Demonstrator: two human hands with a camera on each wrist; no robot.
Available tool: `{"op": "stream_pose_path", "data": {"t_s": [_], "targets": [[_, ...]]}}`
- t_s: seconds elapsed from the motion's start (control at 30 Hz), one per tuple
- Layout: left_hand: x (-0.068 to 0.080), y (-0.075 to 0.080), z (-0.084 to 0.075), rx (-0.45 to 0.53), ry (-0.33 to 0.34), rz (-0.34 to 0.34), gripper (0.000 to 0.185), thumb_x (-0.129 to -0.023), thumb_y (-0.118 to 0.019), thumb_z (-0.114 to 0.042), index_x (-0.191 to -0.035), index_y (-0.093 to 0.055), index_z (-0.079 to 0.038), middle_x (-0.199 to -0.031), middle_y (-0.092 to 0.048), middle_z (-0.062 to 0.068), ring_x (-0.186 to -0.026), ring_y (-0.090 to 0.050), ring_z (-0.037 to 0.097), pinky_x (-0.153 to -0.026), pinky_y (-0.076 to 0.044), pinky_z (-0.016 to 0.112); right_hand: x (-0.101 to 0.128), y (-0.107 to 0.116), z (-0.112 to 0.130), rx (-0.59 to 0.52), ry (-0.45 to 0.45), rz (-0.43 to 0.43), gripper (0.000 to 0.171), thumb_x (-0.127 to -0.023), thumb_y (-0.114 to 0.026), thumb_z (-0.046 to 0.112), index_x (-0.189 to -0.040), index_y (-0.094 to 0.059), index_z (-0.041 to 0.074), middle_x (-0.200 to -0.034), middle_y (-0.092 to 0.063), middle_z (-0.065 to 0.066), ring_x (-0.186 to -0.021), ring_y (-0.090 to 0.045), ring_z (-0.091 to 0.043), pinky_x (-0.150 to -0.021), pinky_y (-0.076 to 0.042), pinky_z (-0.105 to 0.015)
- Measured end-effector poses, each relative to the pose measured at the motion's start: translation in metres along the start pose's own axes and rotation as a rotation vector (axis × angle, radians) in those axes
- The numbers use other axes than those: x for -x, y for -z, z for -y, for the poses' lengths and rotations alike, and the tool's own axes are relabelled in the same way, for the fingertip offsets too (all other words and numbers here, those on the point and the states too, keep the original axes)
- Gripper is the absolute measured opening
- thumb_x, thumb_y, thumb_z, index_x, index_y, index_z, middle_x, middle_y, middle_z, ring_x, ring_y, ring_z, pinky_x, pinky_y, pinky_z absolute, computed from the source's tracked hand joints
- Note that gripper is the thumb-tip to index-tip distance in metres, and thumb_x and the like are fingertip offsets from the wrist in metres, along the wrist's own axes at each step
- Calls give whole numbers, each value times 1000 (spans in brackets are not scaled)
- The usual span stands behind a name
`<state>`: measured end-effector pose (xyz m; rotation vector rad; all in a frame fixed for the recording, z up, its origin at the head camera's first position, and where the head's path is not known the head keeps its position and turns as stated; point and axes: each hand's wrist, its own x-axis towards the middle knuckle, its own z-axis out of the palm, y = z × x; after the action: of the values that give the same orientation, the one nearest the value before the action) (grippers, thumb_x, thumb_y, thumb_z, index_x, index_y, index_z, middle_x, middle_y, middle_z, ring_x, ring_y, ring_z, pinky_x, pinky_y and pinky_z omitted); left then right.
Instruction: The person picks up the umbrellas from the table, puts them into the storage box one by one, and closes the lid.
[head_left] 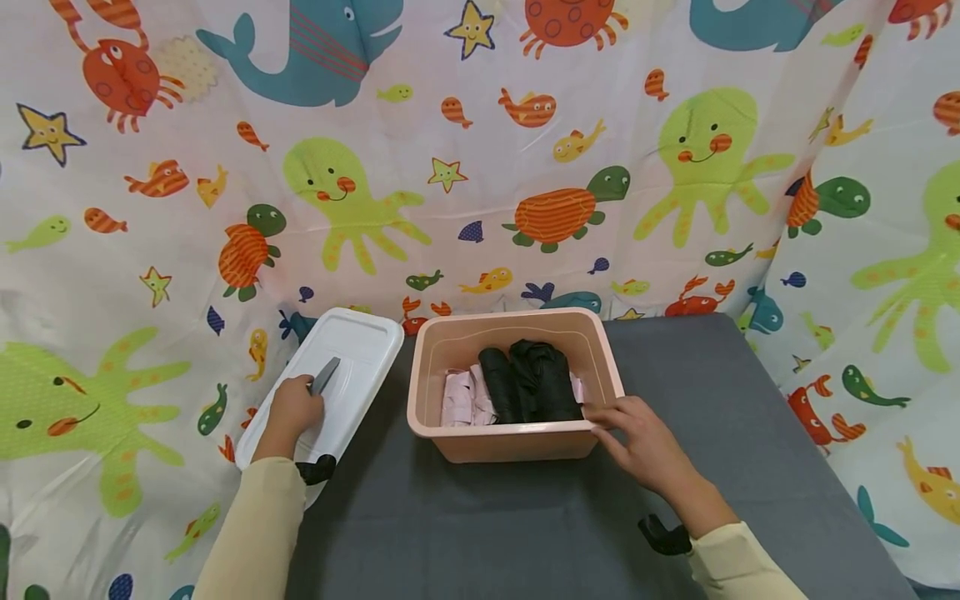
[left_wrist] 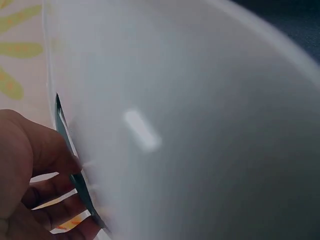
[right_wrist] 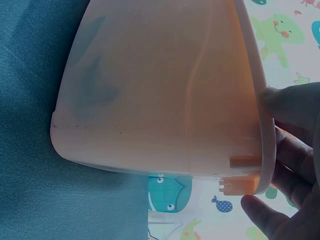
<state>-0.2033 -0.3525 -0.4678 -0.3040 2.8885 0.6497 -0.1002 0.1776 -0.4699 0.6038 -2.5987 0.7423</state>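
A peach plastic storage bin (head_left: pixel 517 450) stands on the table, filled with a black rolled cloth (head_left: pixel 498 385), a bunched black cloth (head_left: pixel 542 379) and folded pink cloth (head_left: pixel 457 398). At the bin's front right corner, my right hand (head_left: pixel 645 442) pinches the rim (right_wrist: pixel 267 135), thumb on one side and fingers on the other. On the left, a white lid (head_left: pixel 356 342) leans tilted beside the bin. My left hand (head_left: pixel 294 414) grips a grey handle (head_left: pixel 325 375) on this lid; the left wrist view shows thumb and fingers about it.
The grey table (head_left: pixel 480 533) extends in front of the bin and to its right. Behind and at both sides hangs a white curtain (head_left: pixel 420 225) printed with sea animals, close to the table's back edge.
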Motion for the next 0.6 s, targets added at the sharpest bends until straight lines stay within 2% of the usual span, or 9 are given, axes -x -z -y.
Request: {"op": "stream_pose_path", "data": {"t_s": [0.17,0.27,0.6], "targets": [[1,6,-7,12,-51,-5,54,-86,-46,-11,-134,-46,13,-127,-54,33,-110,-54,42,-100,-42,58,0,0,0,-3,10,-13,25,-76,-79,14,-100,-76,10,-94,-66,-5,-94,-57,-26,-80,-53,-50],[0,9,-10,13,-73,-4,53,-86,-48,-12,-133,-48,12,-125,-56,32,-106,-55,40,-98,-44,57,0,0,-1,-2,4,-9,25,-76,-79,15,-100,-76,11,-94,-65,-4,-95,-57,-26,-80,-53,-50],[0,15,-22,0,-133,51,51,-87,-53,-14,-134,-49,7,-127,-54,26,-108,-52,37,-102,-41,59,2,-3,-3,-17,14,-13,26,-77,-79,15,-102,-76,11,-96,-66,-5,-96,-57,-26,-81,-53,-50]]}}
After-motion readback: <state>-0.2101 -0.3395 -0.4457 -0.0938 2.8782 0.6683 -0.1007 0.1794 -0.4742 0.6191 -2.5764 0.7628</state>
